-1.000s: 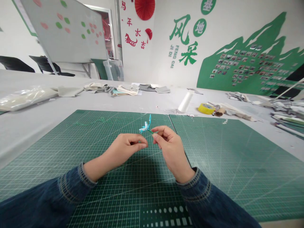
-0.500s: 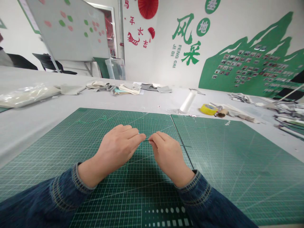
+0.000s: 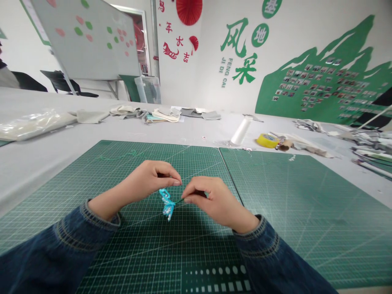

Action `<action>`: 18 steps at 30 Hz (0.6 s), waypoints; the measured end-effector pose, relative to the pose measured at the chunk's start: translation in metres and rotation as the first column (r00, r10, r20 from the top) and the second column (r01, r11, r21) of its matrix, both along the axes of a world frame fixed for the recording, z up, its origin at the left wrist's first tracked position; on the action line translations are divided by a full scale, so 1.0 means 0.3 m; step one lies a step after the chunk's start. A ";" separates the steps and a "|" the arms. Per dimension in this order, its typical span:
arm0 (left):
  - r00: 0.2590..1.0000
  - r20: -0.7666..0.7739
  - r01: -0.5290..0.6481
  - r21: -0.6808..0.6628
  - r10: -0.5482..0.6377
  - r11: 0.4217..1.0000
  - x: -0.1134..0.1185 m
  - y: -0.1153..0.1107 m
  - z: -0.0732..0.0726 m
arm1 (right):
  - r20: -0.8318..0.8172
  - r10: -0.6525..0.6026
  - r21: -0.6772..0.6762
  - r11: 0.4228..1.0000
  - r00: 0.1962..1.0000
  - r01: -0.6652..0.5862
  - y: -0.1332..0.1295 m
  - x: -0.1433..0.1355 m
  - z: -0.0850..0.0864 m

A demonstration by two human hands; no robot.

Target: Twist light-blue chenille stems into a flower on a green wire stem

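My right hand point(image 3: 214, 200) pinches the thin dark green stem of a bright blue butterfly-shaped ornament point(image 3: 168, 206) between thumb and forefinger. The ornament hangs over the cutting mat, its wings dotted with pale shiny specks, pointing left from the fingertips. Just above it, my left hand point(image 3: 153, 178) is closed in a pinch, thumb tip against forefinger. Whether a thread or anything else is in that pinch is too small to make out. The two hands' fingertips are close together but apart. Beneath both lies a green gridded cutting mat point(image 3: 131, 249).
A second green mat point(image 3: 306, 204) adjoins on the right. Beyond stand a white thread cone point(image 3: 241, 131) and a yellow tape roll point(image 3: 267, 140). Fabric scraps point(image 3: 167, 115) line the table's far side, with a clear plastic bag point(image 3: 33, 122) at left. Loose green thread point(image 3: 131, 154) lies on the mat.
The blue ornament, hidden by my left hand before, now shows. My left hand has let go of it and turned palm inward; my right hand has lowered slightly, holding the stem.
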State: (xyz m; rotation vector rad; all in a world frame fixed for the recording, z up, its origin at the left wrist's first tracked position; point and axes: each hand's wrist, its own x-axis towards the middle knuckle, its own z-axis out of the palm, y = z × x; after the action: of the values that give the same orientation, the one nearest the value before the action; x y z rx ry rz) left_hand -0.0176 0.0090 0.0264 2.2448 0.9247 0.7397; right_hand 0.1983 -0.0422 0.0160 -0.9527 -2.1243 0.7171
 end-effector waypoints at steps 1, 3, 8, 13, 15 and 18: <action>1.000 0.029 0.001 -0.062 0.000 0.998 0.003 0.002 -0.009 | -0.053 -0.018 -0.038 0.999 0.998 0.016 -0.001 -0.002 0.004; 0.997 0.080 -0.002 -0.150 0.014 0.989 0.012 0.004 -0.032 | -0.150 -0.080 -0.102 0.993 0.986 0.065 -0.002 -0.007 0.004; 0.982 0.185 0.003 -0.203 0.035 0.979 0.044 -0.006 -0.085 | -0.367 -0.248 -0.198 0.963 0.897 0.186 0.005 -0.019 -0.020; 0.973 0.231 0.042 -0.220 0.010 0.974 0.074 -0.036 -0.091 | -0.363 -0.402 -0.128 0.915 0.841 0.382 0.010 -0.028 -0.035; 0.985 0.169 -0.012 -0.155 0.039 0.988 0.078 -0.049 -0.084 | -0.335 -0.437 -0.047 0.893 0.835 0.448 0.009 -0.028 -0.041; 0.993 0.063 -0.097 0.010 0.096 0.995 0.081 -0.071 -0.072 | -0.257 -0.472 0.145 0.844 0.844 0.516 0.005 -0.025 -0.050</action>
State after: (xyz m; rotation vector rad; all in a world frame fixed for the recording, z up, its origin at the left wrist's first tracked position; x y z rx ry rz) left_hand 0.0067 -0.0124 0.0050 2.1880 1.0065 0.8568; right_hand 0.1907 -0.0407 0.0011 -1.1870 -1.6215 0.3052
